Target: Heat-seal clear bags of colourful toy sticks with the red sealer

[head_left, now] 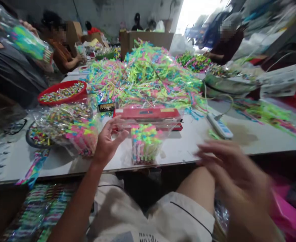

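A clear plastic bag (147,148) packed with pink, yellow-green and blue pieces stands near the table's front edge. Its upper part reaches to a red bag sealer (148,113) lying lengthwise behind it. My left hand (110,139) is beside the bag's upper left, at the sealer's left end, with thumb and fingers apart. Whether its fingertips touch the film is unclear. To the right, over my knee and the table edge, my right hand (233,174) is smeared by motion, and I see nothing in it.
A heap of neon strips (160,74) covers the table behind the sealer. Left are a red basin (83,88) of small pieces and another filled bag (83,137). A power strip (220,126) lies right. Co-workers sit around; one at far left holds a filled bag (30,43).
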### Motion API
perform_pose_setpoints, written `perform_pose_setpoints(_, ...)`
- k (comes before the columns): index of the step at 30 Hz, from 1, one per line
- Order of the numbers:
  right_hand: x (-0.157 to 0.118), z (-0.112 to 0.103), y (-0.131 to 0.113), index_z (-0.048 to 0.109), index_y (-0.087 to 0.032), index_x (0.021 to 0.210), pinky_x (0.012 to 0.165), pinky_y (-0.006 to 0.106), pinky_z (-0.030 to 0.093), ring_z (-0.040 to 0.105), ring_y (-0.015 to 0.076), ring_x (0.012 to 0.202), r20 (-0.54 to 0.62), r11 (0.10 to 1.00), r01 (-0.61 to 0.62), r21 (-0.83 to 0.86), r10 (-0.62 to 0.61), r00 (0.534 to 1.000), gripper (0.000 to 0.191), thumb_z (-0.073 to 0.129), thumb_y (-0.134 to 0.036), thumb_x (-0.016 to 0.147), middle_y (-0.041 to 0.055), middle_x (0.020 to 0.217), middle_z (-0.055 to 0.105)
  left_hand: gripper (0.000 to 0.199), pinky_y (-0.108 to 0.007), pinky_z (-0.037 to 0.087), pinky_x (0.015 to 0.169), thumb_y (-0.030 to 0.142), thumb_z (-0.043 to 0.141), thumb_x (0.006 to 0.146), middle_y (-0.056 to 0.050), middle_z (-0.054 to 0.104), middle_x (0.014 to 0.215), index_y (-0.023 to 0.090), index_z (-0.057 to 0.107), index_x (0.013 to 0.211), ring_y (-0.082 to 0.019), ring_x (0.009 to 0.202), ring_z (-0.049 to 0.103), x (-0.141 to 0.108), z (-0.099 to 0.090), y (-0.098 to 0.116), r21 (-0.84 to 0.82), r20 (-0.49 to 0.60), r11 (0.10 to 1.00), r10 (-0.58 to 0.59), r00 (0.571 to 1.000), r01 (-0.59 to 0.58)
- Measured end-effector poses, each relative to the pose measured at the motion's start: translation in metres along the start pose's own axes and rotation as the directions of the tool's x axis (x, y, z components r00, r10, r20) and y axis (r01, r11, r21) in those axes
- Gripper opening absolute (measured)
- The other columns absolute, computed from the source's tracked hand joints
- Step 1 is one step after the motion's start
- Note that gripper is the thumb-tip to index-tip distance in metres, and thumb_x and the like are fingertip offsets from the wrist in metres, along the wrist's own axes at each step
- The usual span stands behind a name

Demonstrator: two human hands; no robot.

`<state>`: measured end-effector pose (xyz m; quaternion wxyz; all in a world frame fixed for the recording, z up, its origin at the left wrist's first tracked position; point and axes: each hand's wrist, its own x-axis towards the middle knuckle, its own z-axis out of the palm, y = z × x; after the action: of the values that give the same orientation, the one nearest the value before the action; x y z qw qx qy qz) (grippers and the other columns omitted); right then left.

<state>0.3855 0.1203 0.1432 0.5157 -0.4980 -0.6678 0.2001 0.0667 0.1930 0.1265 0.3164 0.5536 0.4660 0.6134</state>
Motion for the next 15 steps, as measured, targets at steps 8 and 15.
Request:
perform_pose_setpoints(8,0.084,0.100,0.070,0.069,-0.030,0.141,0.099,0.041,0.061,0.070,0.0303,0.123,0.196,0.827,-0.160,0.538,0.062,0.979,0.060,0.086,-0.058,0.090,0.0105,0.145,0.070,0.020,-0.024,0.052,0.077,0.039,0.087,0.091,-0.001,0.072,0.084,0.020,0.083,0.083,-0.015,0.082,0.065,0.022,0.012,-0.013,-0.080,-0.143,0.988,0.117,0.983,-0.129)
perform_pose_setpoints(15,0.100,0.113,0.065,0.082,-0.024,0.081,0.081,0.034,0.057,0.070,0.0231,0.087,-0.073,0.828,-0.062,0.557,0.123,0.990,0.027,0.083,-0.047,0.095,0.0046,0.086,0.076,0.019,-0.028,0.059,0.088,0.039,0.091,0.087,-0.005,0.082,0.098,0.023,0.088,0.096,-0.019,0.094,0.075,0.017,0.012,-0.028,-0.209,-0.371,0.975,-0.010,0.929,-0.072)
